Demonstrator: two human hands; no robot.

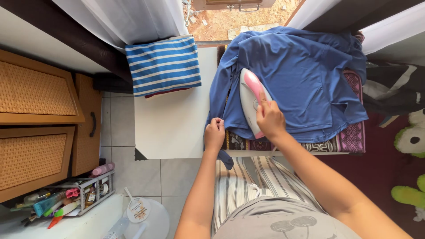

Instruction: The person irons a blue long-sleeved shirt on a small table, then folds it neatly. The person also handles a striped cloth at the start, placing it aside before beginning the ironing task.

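A blue long-sleeved shirt lies spread over a patterned cloth on a white table. My right hand grips the pink handle of a white and pink iron, which rests on the shirt's left part. At the table's near edge my left hand pinches the shirt's sleeve, whose end hangs down over the edge.
A folded blue and white striped garment lies at the table's far left corner. Wicker-fronted cabinets stand to the left. Below them sits a rack of pens and small items. Green and white plush toys lie at the right.
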